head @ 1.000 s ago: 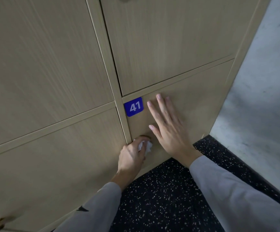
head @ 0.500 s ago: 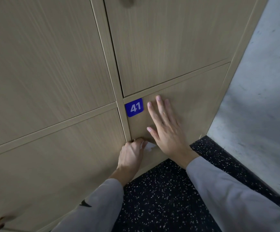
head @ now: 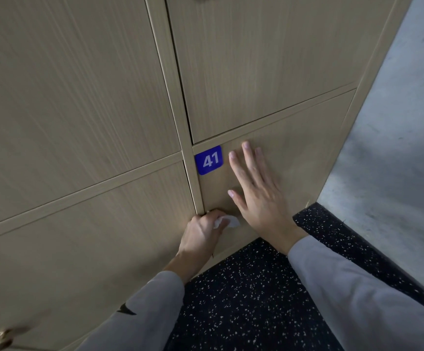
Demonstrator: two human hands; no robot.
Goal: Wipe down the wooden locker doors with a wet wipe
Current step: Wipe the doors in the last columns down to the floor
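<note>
Down at the bottom corner of the lockers, low on locker door 41 [head: 294,158]. Left hand [head: 200,233] curled tight round a crumpled white wet wipe [head: 227,221], knuckles hard up against the vertical frame strip [head: 180,127] at the door's left edge, wad poking out at the hand's two o'clock and pressed to the wood. Right hand [head: 259,196] spread flat on the same door, fingers straight and relaxed, gripping nothing, just bracing the panel, fingertips up toward twelve o'clock beside the blue number plate [head: 208,160], which sits at about eleven o'clock from that palm. Wipe: soft, limp, featherweight, likely damp and a bit slick, so best bunched in the fist as here, with a fold left proud to meet the surface; no risk of breaking it, only of it shredding or sliding out along the seam. Door itself: stiff, smooth laminate-looking wood, probably free to swing or rattle on its hinge, hence the steadying palm. Speckled dark floor [head: 251,295] at six o'clock, pale wall [head: 396,138] off at three, brass handle [head: 2,339] down at eight on the neighbouring door. Wiping under way at the lower left edge by the look of it; most of this panel apparently left to cover.
</note>
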